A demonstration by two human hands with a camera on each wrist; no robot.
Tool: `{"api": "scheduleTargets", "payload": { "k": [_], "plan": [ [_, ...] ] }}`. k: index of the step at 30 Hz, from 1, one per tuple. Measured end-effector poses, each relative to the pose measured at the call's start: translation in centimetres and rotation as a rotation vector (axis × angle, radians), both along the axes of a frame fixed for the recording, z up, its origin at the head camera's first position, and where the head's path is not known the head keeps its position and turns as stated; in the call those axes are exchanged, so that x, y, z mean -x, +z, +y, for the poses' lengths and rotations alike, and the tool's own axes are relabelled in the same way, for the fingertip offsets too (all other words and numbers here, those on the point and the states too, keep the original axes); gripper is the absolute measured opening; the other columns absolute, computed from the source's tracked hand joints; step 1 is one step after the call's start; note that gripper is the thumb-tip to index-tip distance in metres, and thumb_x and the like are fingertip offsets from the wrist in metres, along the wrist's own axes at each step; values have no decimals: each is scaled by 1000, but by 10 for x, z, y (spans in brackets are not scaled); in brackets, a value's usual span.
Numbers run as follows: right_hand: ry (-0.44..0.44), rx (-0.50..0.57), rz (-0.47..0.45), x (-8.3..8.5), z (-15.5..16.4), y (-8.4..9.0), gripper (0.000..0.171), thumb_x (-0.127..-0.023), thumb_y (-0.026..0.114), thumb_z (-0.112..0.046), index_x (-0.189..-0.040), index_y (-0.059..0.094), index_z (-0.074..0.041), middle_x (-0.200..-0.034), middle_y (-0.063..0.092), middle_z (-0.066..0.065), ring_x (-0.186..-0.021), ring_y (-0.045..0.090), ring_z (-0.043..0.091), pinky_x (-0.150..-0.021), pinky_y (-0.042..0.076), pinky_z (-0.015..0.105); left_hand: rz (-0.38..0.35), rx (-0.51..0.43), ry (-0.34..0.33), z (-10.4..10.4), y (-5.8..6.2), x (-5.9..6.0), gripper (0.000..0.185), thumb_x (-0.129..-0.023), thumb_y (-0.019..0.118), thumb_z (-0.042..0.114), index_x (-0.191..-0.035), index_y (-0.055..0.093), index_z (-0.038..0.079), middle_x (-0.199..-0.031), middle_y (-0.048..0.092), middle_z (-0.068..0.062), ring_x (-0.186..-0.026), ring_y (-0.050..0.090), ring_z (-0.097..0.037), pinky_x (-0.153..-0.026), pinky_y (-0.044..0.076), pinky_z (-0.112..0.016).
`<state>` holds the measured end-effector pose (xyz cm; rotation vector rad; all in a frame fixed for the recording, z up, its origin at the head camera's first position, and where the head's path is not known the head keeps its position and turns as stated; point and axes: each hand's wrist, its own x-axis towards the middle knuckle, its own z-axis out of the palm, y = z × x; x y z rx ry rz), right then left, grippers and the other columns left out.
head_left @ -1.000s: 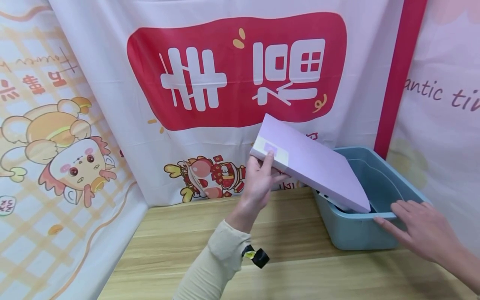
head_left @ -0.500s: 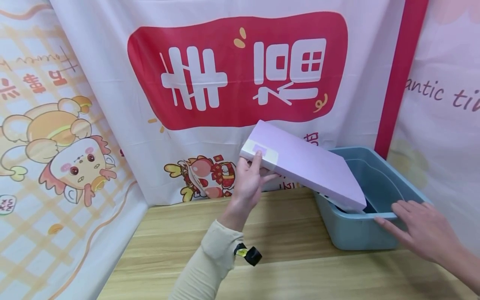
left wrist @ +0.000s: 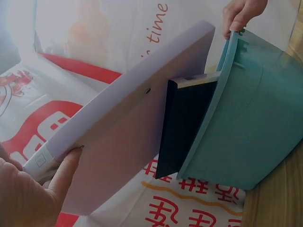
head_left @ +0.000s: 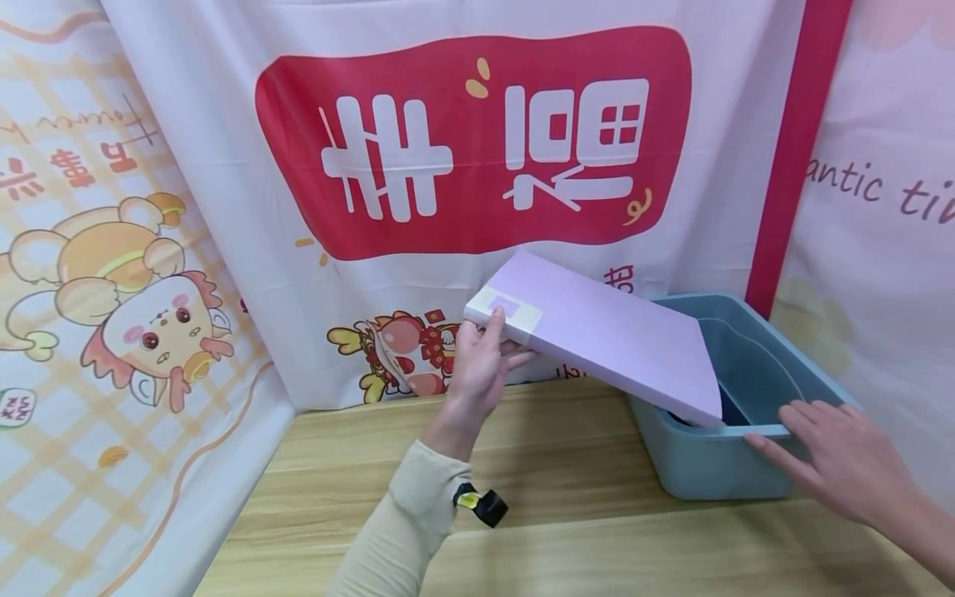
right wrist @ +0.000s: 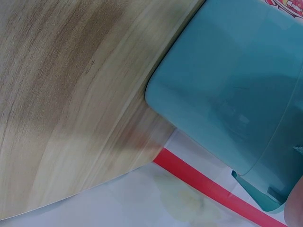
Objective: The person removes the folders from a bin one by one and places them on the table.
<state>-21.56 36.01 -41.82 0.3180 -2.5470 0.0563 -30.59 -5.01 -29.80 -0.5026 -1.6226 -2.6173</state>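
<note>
Staged booth: cartoon banner backdrops (head_left: pixel 477 166) around wooden table (head_left: pixel 537 481).

Flat lilac box (head_left: pixel 604 332), tilted, pinched at raised end by left hand (head_left: pixel 481 365); lower end over teal bin (head_left: pixel 716 464), rim under right hand (head_left: pixel 839 464)
</note>
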Motion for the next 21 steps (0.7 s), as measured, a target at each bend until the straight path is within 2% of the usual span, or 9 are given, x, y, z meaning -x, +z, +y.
{"api": "scheduleTargets", "payload": {
  "k": [7, 15, 21],
  "plan": [
    [28, -3, 45, 1, 0, -1, 44, -88, 73, -54, -75, 46, -21, -67, 36, -7, -62, 36, 12, -57, 30, 31, -39, -11, 3, -15, -9, 9, 46, -112, 40, 21, -155, 32, 7, -142, 55, -27, -124, 59, -43, -94, 50, -63],
    [25, -6, 41, 1, 1, -2, 44, -87, 73, -54, -76, 47, -21, -67, 37, -6, -62, 37, 13, -56, 31, 32, -102, -18, 7, -28, -14, 16, 45, -111, 44, 24, -152, 39, 7, -138, 59, -28, -122, 62, -41, -94, 52, -61],
    [12, -12, 29, 0, 1, -2, 44, -88, 72, -55, -76, 48, -21, -68, 38, -6, -63, 38, 13, -56, 32, 31, -156, -18, 23, -35, -18, 20, 48, -111, 47, 26, -153, 39, 6, -138, 59, -27, -121, 62, -40, -97, 50, -62]
  ]
}}
